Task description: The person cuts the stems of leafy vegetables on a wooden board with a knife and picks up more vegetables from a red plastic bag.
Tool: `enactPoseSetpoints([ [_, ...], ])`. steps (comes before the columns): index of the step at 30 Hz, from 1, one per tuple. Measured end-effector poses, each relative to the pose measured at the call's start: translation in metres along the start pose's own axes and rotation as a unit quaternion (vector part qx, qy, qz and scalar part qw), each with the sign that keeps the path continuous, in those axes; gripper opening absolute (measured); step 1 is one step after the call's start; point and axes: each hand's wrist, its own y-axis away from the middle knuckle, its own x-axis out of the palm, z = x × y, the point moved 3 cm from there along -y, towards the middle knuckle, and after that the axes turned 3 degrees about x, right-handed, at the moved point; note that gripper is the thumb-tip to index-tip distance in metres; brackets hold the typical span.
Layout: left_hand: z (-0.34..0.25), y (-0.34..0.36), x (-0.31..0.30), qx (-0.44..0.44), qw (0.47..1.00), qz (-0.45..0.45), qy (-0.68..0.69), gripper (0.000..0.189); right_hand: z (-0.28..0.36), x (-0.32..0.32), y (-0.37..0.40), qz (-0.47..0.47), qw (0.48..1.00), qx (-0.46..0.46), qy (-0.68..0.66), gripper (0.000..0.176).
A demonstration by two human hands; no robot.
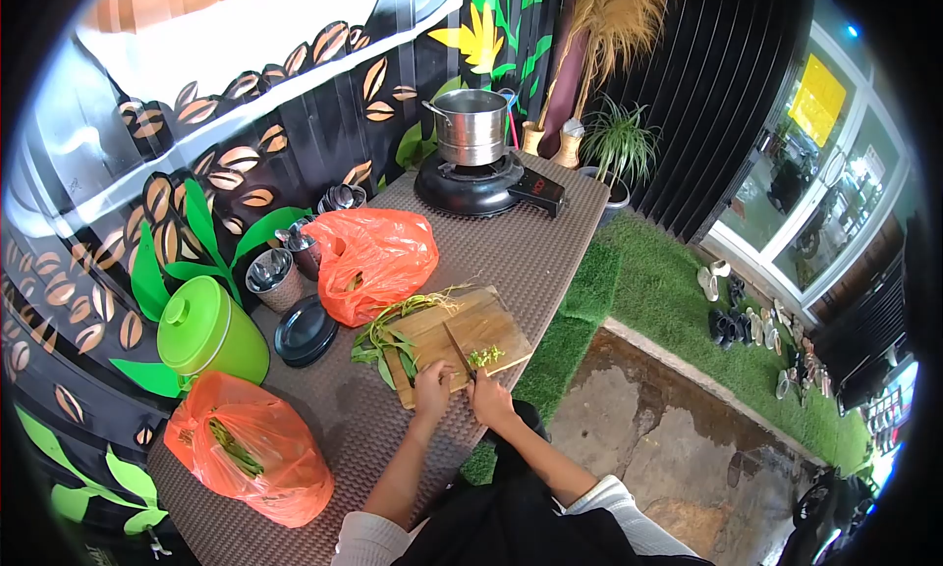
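Observation:
A wooden cutting board (481, 316) lies on the table in front of me. My right hand (490, 401) is closed round the handle of a kitchen knife (456, 343), its blade pointing away across the board. Just left of it, my left hand (432, 387) rests at the board's near edge with its fingers curled in; what they hold, if anything, is hidden. A small heap of chopped green stems (486, 356) sits by the blade on the right. Long leafy greens (378, 342) spread over the board's left side and onto the table.
Orange plastic bags (378, 257) stand left of the board and nearer me, greens showing inside. A lime-green lidded bucket (218, 335), dark plates (305, 330) and a cutlery holder (274, 276) line the wall side. Farther back, a steel pot (471, 134) sits on a black burner (470, 188).

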Motion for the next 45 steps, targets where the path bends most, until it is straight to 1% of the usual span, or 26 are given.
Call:
enactPoseSetpoints([
  [1,0.002,-0.004,0.002,-0.015,0.999,0.008,0.033,0.016,0.001,-0.002,0.0,0.012,1.0,0.0,0.009,0.034],
  [2,0.004,-0.007,0.003,-0.014,0.999,0.007,0.033,0.016,0.0,-0.002,-0.002,0.012,1.0,-0.001,0.01,0.034],
  [4,0.005,-0.01,0.004,-0.053,0.998,0.024,0.032,0.016,-0.002,0.0,-0.004,0.015,1.0,0.001,-0.008,0.034],
  [8,0.013,-0.006,0.013,-0.044,0.998,0.01,0.052,0.017,0.0,-0.004,0.0,0.016,1.0,-0.002,0.002,0.034],
  [11,0.001,-0.003,0.008,-0.023,0.999,-0.012,0.04,0.016,0.008,0.0,0.015,-0.006,1.0,0.005,-0.008,0.035],
  [13,-0.008,0.0,0.004,-0.016,0.999,-0.043,-0.026,0.012,0.013,0.006,0.022,0.014,0.998,0.056,-0.012,0.035],
  [15,-0.003,-0.001,0.005,-0.014,0.999,-0.04,-0.02,0.011,0.011,0.01,0.014,0.005,0.999,0.048,-0.009,0.035],
  [17,0.002,0.001,0.006,-0.013,0.999,-0.035,-0.015,0.009,0.005,0.011,-0.003,-0.024,1.0,0.003,-0.013,0.036],
  [18,0.003,0.0,0.006,-0.016,0.999,-0.033,-0.025,0.009,0.003,0.008,-0.009,-0.006,1.0,-0.003,-0.029,0.037],
  [22,0.008,-0.003,0.008,-0.01,0.998,-0.041,-0.048,0.01,0.007,0.002,0.0,-0.001,1.0,-0.013,-0.017,0.037],
  [23,0.01,-0.004,0.008,-0.009,0.998,-0.042,-0.048,0.01,0.011,0.002,0.009,0.005,1.0,0.01,-0.021,0.037],
  [24,0.012,-0.005,0.008,-0.04,0.999,-0.035,-0.013,0.01,0.013,0.004,0.014,0.011,0.999,0.033,-0.025,0.037],
  [25,0.014,-0.005,0.01,-0.07,0.997,-0.026,0.022,0.01,0.014,0.007,0.013,0.011,0.999,0.033,-0.024,0.037],
  [27,0.013,-0.005,0.01,-0.081,0.995,-0.033,0.041,0.011,0.014,0.015,0.009,0.025,0.998,0.053,-0.017,0.039],
  [29,0.01,-0.003,0.007,-0.094,0.993,-0.041,0.057,0.011,0.011,0.015,-0.006,0.025,0.999,0.043,-0.019,0.039],
  [31,-0.002,-0.005,0.003,-0.074,0.996,-0.04,0.013,0.011,0.007,0.01,-0.009,0.023,0.999,0.037,-0.02,0.04],
  [34,0.013,-0.004,0.008,-0.053,0.997,-0.047,0.019,0.013,0.008,0.012,-0.003,0.037,0.998,0.032,-0.031,0.039],
  [35,0.019,-0.001,0.009,-0.053,0.997,-0.048,0.019,0.013,0.01,0.016,0.004,0.02,0.999,0.036,-0.024,0.039],
  [36,0.016,0.0,0.008,-0.053,0.997,-0.052,0.023,0.012,0.011,0.018,0.008,0.002,0.999,0.041,-0.018,0.039],
  [38,0.01,0.002,0.007,-0.051,0.997,-0.056,0.027,0.012,0.015,0.021,0.007,0.012,0.999,0.047,-0.015,0.039],
  [39,0.006,0.005,0.006,-0.031,0.997,-0.063,-0.008,0.012,0.015,0.022,0.007,0.024,0.998,0.051,-0.012,0.038],
  [40,0.003,0.008,0.006,-0.012,0.997,-0.07,-0.043,0.012,0.015,0.019,0.005,-0.003,0.999,0.039,-0.011,0.036],
  [41,0.0,0.011,0.006,-0.012,0.996,-0.071,-0.043,0.012,0.014,0.017,0.003,-0.003,0.999,0.038,-0.011,0.036],
  [43,-0.002,0.016,0.008,0.017,0.996,-0.059,-0.07,0.012,0.009,0.012,-0.002,-0.012,0.999,0.039,0.002,0.034],
  [45,-0.005,0.015,0.008,0.023,0.997,-0.043,-0.056,0.016,0.001,0.008,-0.005,-0.019,0.999,0.032,-0.016,0.033],
])
